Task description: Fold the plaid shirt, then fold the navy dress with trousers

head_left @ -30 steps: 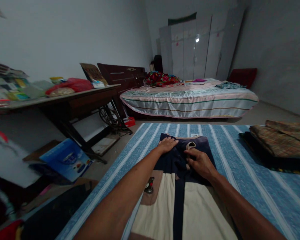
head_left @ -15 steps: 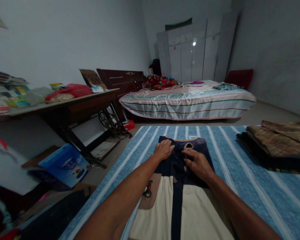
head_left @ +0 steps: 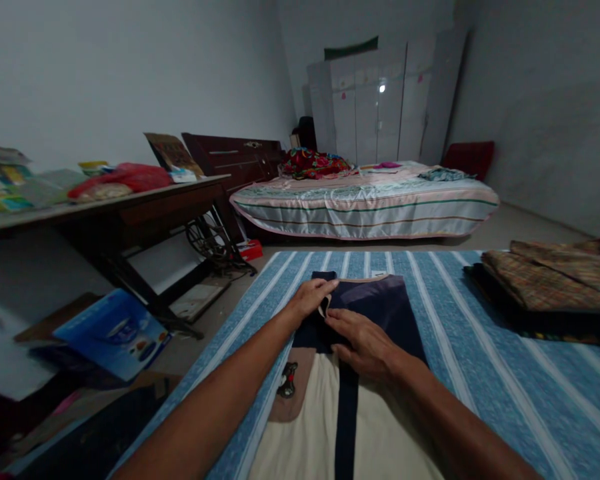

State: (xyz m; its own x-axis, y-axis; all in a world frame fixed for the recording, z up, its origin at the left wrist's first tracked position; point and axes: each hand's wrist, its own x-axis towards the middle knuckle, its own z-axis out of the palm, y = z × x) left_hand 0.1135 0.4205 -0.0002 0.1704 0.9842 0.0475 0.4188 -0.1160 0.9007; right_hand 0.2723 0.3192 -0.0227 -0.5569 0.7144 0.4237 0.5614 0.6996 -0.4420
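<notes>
A cream and navy garment (head_left: 387, 420) lies spread before me, its dark top part away from me. It has beige neck trim, a navy front strip (head_left: 347, 413) and a brown pocket (head_left: 297, 393) with a bear figure. My left hand (head_left: 313, 298) is closed on the navy cloth near the upper left, beside a raised, trimmed fold (head_left: 324, 305). My right hand (head_left: 365, 341) rests over the upper middle, fingers stretched toward that fold, thumb apart below. Its fingertips touch the cloth. Part of the navy top is hidden beneath both hands.
Under the garment is a blue-and-white striped cover (head_left: 460, 307). A stack of folded checked and dark cloth (head_left: 555, 280) sits at right. At left stands a sewing-machine table (head_left: 180, 193) holding bags and boxes, with a blue carton (head_left: 115, 333) below. A bed (head_left: 365, 207) stands beyond.
My right hand has moved left, and the trimmed edge it pinched now stands beside my left hand. My left hand has shifted slightly left. The view has turned a little right.
</notes>
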